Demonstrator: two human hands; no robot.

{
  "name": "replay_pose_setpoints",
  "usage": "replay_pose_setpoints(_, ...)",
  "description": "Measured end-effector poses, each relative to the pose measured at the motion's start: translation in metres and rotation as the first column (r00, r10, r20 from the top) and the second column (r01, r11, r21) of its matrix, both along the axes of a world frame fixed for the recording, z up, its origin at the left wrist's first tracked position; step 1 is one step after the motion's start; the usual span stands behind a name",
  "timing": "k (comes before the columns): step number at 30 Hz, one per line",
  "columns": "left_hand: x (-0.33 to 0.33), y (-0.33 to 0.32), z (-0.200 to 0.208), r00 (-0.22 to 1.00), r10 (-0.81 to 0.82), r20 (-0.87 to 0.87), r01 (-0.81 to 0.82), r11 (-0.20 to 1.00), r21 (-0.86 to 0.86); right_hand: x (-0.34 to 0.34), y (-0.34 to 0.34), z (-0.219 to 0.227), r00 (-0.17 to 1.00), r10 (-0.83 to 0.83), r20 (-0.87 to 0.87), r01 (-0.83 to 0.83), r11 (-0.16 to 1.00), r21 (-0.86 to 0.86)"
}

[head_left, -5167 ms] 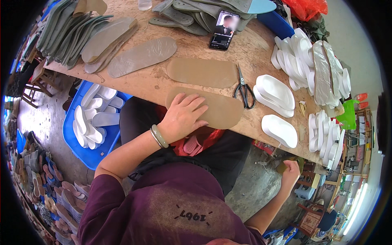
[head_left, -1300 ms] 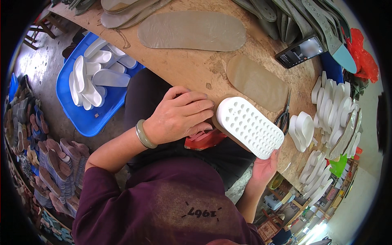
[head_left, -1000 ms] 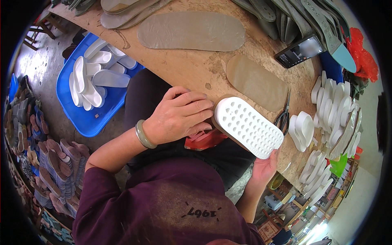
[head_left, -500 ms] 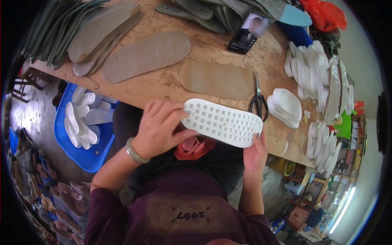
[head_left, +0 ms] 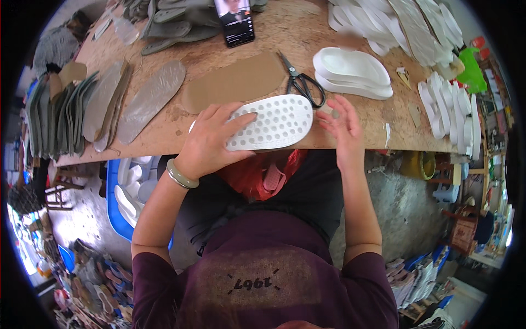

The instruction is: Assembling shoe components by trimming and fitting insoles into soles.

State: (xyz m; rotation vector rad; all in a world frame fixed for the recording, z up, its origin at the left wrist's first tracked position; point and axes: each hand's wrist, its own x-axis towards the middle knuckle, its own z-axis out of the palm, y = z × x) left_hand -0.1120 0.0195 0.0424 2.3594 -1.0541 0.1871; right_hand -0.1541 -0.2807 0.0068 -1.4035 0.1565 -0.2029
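Observation:
A white shoe sole (head_left: 276,120) dotted with round holes lies flat at the front edge of the wooden table (head_left: 350,118). My left hand (head_left: 211,141) presses down on its left half, fingers spread over it. My right hand (head_left: 341,125) hovers just off the sole's right end, fingers apart and holding nothing. Behind the sole lies a brown insole-shaped board (head_left: 235,82). Black scissors (head_left: 301,83) rest to the right of that board.
Two stacked white soles (head_left: 350,70) sit right of the scissors, with more white soles (head_left: 449,107) at the far right. Grey insoles (head_left: 109,104) are piled at the left. A phone (head_left: 234,19) lies at the back. A blue bin (head_left: 123,192) of white soles stands below the table.
The white holed sole has been brought from in front of me down onto the table edge. My right hand has let go of its end, and my left hand now presses it flat.

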Motion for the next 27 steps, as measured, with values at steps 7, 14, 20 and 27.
replay_pose_setpoints(7,-0.004,-0.007,0.002,0.999,0.051,0.009,-0.051,0.998,0.029,-0.019,-0.012,-0.022,0.986,-0.021,0.167,0.038,0.995,-0.097)
replay_pose_setpoints(14,-0.003,-0.009,0.0,0.997,0.067,0.024,-0.069,0.993,0.097,-0.025,0.0,-0.024,0.839,0.309,0.447,0.17,0.632,-0.756)
replay_pose_setpoints(20,-0.003,-0.01,0.001,0.997,0.078,0.015,-0.079,0.993,0.089,-0.021,-0.003,-0.027,0.808,0.406,0.426,0.181,0.518,-0.836)
replay_pose_setpoints(27,-0.004,-0.009,0.0,0.996,0.09,0.021,-0.092,0.992,0.088,-0.021,0.0,-0.028,0.824,0.411,0.389,0.196,0.438,-0.877)
